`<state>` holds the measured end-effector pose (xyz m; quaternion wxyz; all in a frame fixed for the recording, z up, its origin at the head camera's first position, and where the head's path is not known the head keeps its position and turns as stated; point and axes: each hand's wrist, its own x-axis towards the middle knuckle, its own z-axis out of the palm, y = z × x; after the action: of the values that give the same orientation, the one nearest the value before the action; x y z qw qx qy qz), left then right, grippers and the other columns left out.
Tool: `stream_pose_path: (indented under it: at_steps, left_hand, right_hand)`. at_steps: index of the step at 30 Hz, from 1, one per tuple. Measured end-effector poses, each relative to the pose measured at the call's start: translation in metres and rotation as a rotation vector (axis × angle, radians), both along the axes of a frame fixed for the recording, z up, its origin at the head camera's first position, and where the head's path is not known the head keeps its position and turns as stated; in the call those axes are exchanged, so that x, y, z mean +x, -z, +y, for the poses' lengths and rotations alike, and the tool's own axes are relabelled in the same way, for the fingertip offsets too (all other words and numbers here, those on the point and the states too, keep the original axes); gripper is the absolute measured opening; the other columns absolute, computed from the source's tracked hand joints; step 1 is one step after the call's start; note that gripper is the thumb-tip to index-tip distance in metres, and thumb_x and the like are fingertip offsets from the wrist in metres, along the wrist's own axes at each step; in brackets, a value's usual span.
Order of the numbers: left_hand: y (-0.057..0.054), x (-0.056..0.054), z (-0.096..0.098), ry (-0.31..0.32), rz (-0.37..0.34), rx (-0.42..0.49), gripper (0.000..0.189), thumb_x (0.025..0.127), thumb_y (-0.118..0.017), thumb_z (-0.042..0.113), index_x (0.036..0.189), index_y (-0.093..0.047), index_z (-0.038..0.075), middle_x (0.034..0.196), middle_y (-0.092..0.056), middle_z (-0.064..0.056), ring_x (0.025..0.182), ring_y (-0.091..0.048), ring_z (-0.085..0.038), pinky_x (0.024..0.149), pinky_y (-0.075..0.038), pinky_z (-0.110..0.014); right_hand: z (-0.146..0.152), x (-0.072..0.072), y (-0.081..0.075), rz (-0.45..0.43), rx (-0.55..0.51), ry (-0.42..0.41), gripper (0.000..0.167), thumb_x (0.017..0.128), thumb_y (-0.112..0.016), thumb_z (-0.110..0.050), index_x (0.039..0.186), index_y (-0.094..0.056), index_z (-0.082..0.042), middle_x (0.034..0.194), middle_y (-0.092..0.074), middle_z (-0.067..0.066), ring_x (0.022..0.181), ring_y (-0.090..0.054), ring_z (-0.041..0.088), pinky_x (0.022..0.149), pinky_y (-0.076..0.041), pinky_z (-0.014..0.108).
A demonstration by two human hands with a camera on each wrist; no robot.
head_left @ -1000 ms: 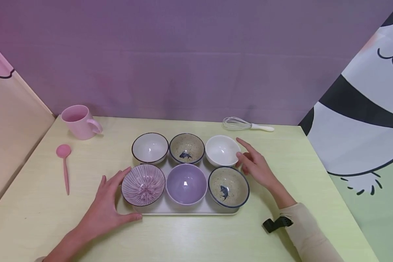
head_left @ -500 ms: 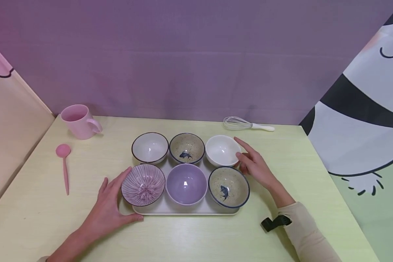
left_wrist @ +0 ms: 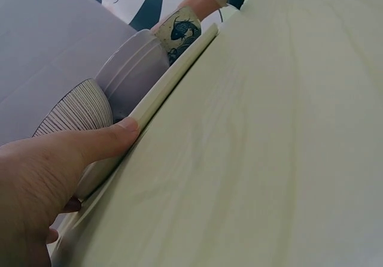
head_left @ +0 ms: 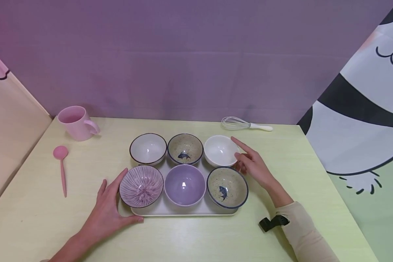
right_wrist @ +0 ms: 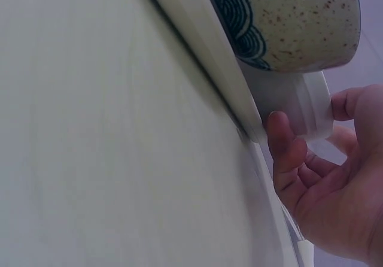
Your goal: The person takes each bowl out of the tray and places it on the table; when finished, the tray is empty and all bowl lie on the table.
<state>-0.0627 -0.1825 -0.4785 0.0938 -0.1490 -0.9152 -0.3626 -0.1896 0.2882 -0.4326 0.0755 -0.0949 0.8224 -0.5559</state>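
Several bowls stand in two rows on a white tray. My left hand spans the tray's near left corner; its thumb touches the front rim, and its fingers extend beside the pink-striped bowl. In the left wrist view, the thumb lies against the tray edge. At the far right, my right hand has thumb and index finger extended against the white bowl. Its other fingers bend near the tray's side in the right wrist view. Nearest my right wrist is a speckled fish bowl.
A lilac bowl, a second fish bowl and a dark-rimmed white bowl share the tray. Left of it are a pink mug and pink spoon. A whisk lies near the back edge.
My right index fingertip has moved slightly inward to the white bowl's rim. The left hand stays at the tray corner. The view shifts slightly; the bowls keep their arrangement.
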Motion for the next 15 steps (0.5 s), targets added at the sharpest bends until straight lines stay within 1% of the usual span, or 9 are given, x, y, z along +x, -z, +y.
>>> stream_pose_path:
  at_steps: [4,8,15]
  left_hand:
    - [-0.0001,0.0010,0.0003,0.003,0.004,-0.002,0.151,0.060,-0.110,0.045,0.177,-0.021,0.013,0.170,-0.044,-0.027,0.154,-0.044,-0.051,0.141,-0.001,-0.054]
    - [0.0000,0.0011,0.0004,0.000,0.002,-0.002,0.151,0.060,-0.110,0.046,0.178,-0.020,0.015,0.170,-0.044,-0.027,0.154,-0.043,-0.051,0.141,-0.001,-0.054]
    - [-0.0003,0.0010,0.0006,-0.004,-0.002,-0.004,0.152,0.059,-0.111,0.043,0.178,-0.020,0.016,0.170,-0.044,-0.027,0.154,-0.043,-0.051,0.141,-0.001,-0.054]
  right_hand:
    - [-0.0040,0.0017,-0.0020,-0.010,-0.041,0.037,0.058,0.115,-0.052,-0.008,0.172,-0.043,-0.015,0.079,-0.065,0.017,0.066,-0.059,0.017,0.055,-0.052,0.025]
    - [-0.0068,0.0015,-0.0033,-0.015,-0.054,0.067,0.059,0.113,-0.054,-0.005,0.171,-0.045,-0.013,0.079,-0.068,0.017,0.066,-0.063,0.015,0.057,-0.058,0.024]
    - [-0.0091,0.0009,-0.0020,-0.010,-0.042,0.119,0.060,0.109,-0.055,-0.002,0.168,-0.049,-0.013,0.078,-0.071,0.017,0.063,-0.067,0.014,0.056,-0.061,0.024]
